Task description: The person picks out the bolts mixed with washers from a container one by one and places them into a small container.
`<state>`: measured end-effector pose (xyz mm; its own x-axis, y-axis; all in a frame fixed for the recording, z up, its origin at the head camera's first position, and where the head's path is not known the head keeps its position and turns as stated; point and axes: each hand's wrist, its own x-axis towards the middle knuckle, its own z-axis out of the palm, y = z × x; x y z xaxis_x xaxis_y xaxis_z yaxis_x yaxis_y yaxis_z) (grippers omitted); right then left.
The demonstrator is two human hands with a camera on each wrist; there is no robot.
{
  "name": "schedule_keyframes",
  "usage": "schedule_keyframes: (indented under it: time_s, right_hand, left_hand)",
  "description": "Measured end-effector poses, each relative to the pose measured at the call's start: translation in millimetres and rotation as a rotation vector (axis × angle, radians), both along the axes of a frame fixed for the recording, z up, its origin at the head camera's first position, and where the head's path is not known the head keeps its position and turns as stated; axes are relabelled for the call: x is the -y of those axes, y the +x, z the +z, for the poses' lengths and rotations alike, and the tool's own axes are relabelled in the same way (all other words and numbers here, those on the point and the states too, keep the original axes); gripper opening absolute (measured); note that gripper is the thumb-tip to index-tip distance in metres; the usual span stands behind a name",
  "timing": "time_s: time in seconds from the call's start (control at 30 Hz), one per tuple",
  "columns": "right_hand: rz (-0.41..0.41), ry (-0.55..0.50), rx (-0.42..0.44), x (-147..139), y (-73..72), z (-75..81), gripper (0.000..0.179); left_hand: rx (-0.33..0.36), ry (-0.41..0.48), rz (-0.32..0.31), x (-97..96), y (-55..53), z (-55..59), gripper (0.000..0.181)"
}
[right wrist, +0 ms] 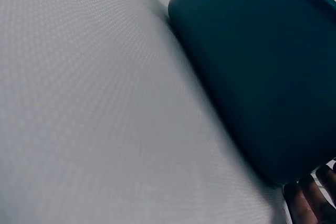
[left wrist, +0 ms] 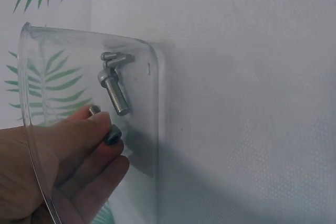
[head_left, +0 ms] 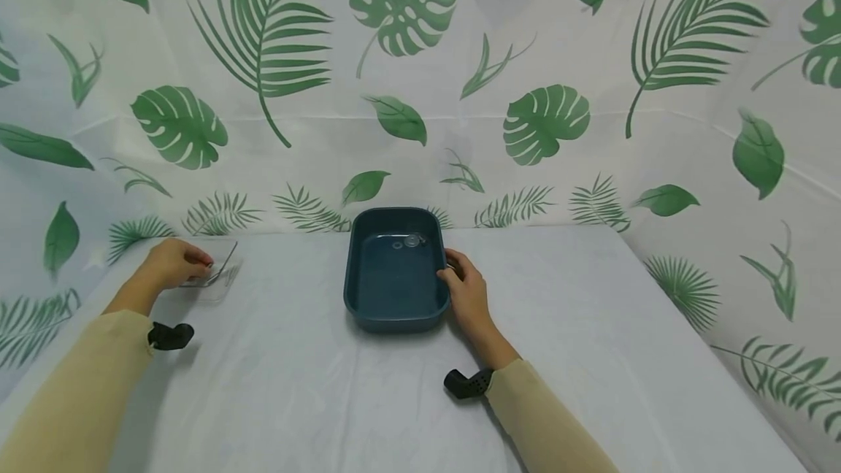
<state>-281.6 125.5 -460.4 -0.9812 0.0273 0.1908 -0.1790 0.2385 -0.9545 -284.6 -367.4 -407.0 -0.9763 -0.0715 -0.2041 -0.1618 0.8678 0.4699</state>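
Note:
In the left wrist view, my left hand [left wrist: 79, 150] reaches into a clear plastic container [left wrist: 155, 93]. Thumb and fingers pinch a small bolt [left wrist: 113, 136], its threaded end poking up past the thumb. Several silver bolts [left wrist: 116, 95] lie inside near the far wall. At the table's middle stands a dark teal rectangular tray [head_left: 397, 323]. A flat ring [head_left: 397, 245] and a round clear-looking piece [head_left: 412, 240] lie toward its back. My right hand [head_left: 468, 290] holds the tray's right side, thumb at the rim and fingers against the outer wall.
A white cloth covers the table [head_left: 276, 378]. Behind and beside it hangs a leaf-patterned curtain [head_left: 315, 93]. Each wrist carries a black camera mount, the left one [head_left: 171, 336] close above the cloth.

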Motion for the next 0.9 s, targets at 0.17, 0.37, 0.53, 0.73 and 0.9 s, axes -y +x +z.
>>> schedule_keyframes:
  time_s: [0.17, 0.37, 0.53, 0.73, 0.9]
  right_hand:
    - [0.009, -0.014, 0.009, -1, -0.4, 1.7, 0.042]
    - [0.018, -0.013, 0.042, 2, 11.8, 23.0, 0.043]
    - [0.002, 0.009, 0.062, 4, 18.2, 32.1, 0.044]
    - [0.015, -0.013, 0.045, 1, 6.7, 13.1, 0.043]
    - [0.003, -0.016, 0.021, 0, 0.0, 0.3, 0.042]
  left_hand:
    - [-0.017, -0.044, -0.012, 0.0, 0.7, 2.3, 0.025]
    - [-0.015, -0.047, 0.000, -0.3, 0.9, 2.4, 0.024]
    - [-0.016, -0.044, 0.028, -3.6, 1.3, 1.8, 0.024]
    - [-0.023, -0.065, 0.082, -8.9, 4.5, 0.7, 0.025]
    - [-0.129, -0.120, 0.134, -17.9, 9.4, 5.4, 0.028]
